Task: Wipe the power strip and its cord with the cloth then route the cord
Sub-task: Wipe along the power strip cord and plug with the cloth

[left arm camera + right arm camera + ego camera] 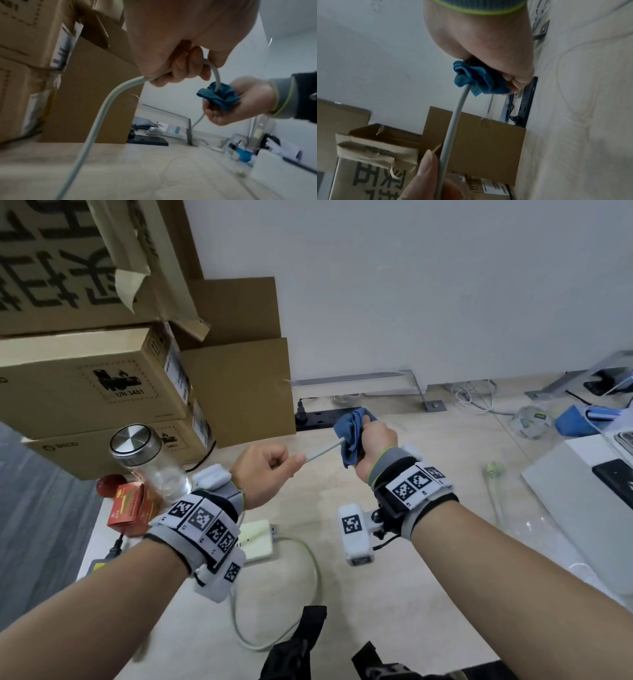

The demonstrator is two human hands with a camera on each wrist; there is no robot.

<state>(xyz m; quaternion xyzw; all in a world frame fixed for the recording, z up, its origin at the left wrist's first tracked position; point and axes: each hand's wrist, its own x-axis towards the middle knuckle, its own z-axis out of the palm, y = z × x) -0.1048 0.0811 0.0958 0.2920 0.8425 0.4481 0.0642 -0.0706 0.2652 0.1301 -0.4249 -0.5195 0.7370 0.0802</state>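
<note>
Head view. We log our left hand [265, 470] closed around the cord [323, 452], fist curled, with a short taut stretch of pale grey cord running from it to our right hand [375, 445]. Our right hand is clenched around the cloth [352, 436], a bunched blue rag wrapped about the cord. The power strip [258, 542], a pale flat block, lies on the desk [428, 594] below our left wrist, its cord looping across the desk just beside it. A second, black strip [317, 419] lies by the wall, behind the cloth. Also present: stacked cardboard boxes [92, 385], a glass jar [150, 463] and a small red box [128, 510] at the left.

Left wrist view. Fingers [181, 67] curled round the cord [96, 127], which drops in a smooth curve to the desk and arches over into the cloth [219, 94]; a thinner length leaves below our right hand [240, 100].

Right wrist view. The cloth [479, 79] is gathered in the fist, cord [453, 121] emerging straight toward a fingertip [426, 166] of our left hand.

Handling, as we judge it: the cord looks light, bendy but springy, smooth-jacketed and likely to slip, so hold it firmly with the bare hand close to the cloth and keep it taut. The cloth is soft and conforms; wrap it fully round. The strip looks rigid and light; take it by its long edges.
</note>
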